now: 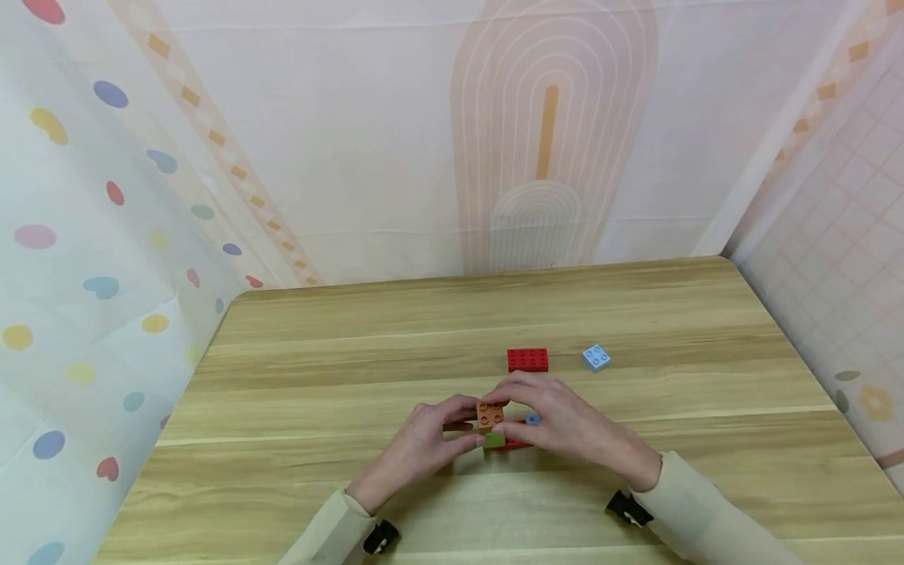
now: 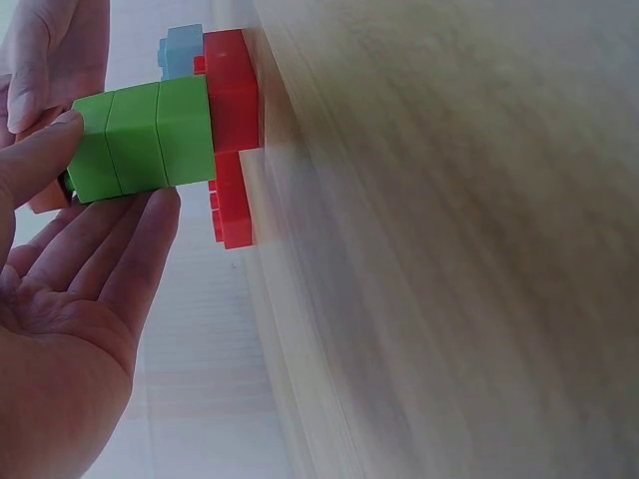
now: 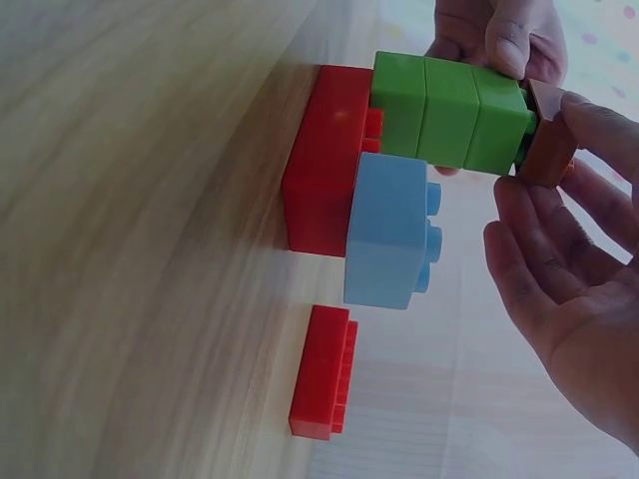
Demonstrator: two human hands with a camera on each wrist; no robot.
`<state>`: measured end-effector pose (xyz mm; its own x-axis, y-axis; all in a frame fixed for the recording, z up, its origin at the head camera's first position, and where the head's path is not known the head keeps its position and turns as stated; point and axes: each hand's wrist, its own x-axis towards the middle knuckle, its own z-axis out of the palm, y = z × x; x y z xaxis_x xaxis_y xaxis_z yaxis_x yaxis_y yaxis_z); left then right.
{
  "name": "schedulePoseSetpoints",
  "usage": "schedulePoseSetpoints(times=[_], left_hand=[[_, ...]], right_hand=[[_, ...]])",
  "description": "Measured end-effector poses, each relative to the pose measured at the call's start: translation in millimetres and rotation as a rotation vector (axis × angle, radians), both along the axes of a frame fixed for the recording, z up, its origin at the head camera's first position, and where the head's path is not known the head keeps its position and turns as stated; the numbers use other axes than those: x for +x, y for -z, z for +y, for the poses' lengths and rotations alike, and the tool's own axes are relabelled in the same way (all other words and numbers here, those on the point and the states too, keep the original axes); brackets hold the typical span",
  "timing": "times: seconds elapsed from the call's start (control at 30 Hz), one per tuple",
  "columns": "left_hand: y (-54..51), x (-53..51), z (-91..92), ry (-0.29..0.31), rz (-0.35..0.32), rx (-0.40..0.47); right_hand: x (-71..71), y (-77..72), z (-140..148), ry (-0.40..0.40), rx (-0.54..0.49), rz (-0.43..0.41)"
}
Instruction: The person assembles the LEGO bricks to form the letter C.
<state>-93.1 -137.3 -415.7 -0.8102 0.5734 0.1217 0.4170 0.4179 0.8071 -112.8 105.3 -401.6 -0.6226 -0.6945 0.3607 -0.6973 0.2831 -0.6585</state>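
Three green bricks (image 2: 140, 140) stand stacked on a red base (image 3: 324, 165). Above them is an orange-brown brick (image 1: 490, 416); the right wrist view shows a narrow, uneven gap with green studs between it and the top green brick. My right hand (image 1: 565, 416) pinches the orange-brown brick between thumb and fingertips. With thumb and fingers, my left hand (image 1: 417, 447) grips the green stack from the other side. A light blue brick (image 3: 387, 230) sits on the base beside the stack. More red (image 2: 233, 205) shows low in the left wrist view; whether it is a separate brick I cannot tell.
Behind my hands, a flat red brick (image 1: 527, 360) lies on the wooden table (image 1: 318, 353). Right of it is a small light blue brick (image 1: 596, 357). Patterned cloth (image 1: 367, 141) hangs behind the table and at both sides.
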Motion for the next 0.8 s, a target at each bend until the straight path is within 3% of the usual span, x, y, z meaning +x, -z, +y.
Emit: schedulePoseSetpoints(times=[0.5, 0.8], left_hand=[[2.1, -0.8, 0.5, 0.006, 0.025, 0.018], [-0.4, -0.7, 0.7, 0.009, -0.011, 0.007]], right_hand=[[-0.3, -0.9, -1.2, 0.011, 0.03, -0.015], [1.1, -3.4, -2.1, 0.026, 0.066, -0.019]])
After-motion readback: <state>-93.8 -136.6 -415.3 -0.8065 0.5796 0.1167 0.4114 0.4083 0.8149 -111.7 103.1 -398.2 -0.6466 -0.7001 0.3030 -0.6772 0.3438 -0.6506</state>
